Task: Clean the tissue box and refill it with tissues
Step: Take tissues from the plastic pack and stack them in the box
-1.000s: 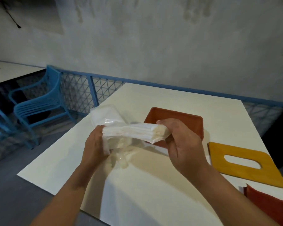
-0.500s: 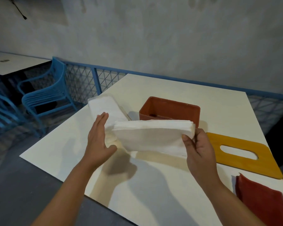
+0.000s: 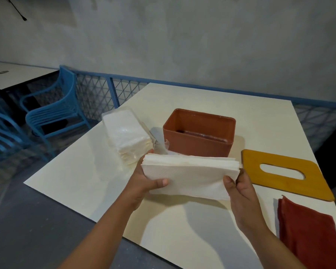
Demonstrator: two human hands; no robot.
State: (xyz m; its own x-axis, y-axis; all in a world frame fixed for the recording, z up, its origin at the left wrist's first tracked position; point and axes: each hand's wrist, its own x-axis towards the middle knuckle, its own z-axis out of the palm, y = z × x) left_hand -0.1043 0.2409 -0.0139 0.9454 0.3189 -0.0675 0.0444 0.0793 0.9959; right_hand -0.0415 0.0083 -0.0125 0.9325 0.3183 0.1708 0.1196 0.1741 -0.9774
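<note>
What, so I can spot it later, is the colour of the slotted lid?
Mustard yellow; the lid shows best in the head view.

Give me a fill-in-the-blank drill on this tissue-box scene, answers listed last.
1. The brown rectangular plastic box stands open; its flat yellow slotted lid lies on the white table to its ____.
2. The plastic-wrapped pack of white tissues lies to the box's ____.
3. The left hand and right hand hold a loose stack of white tissues; the folded cloth beside the right arm is ____.
Answers: right, left, red.
</note>
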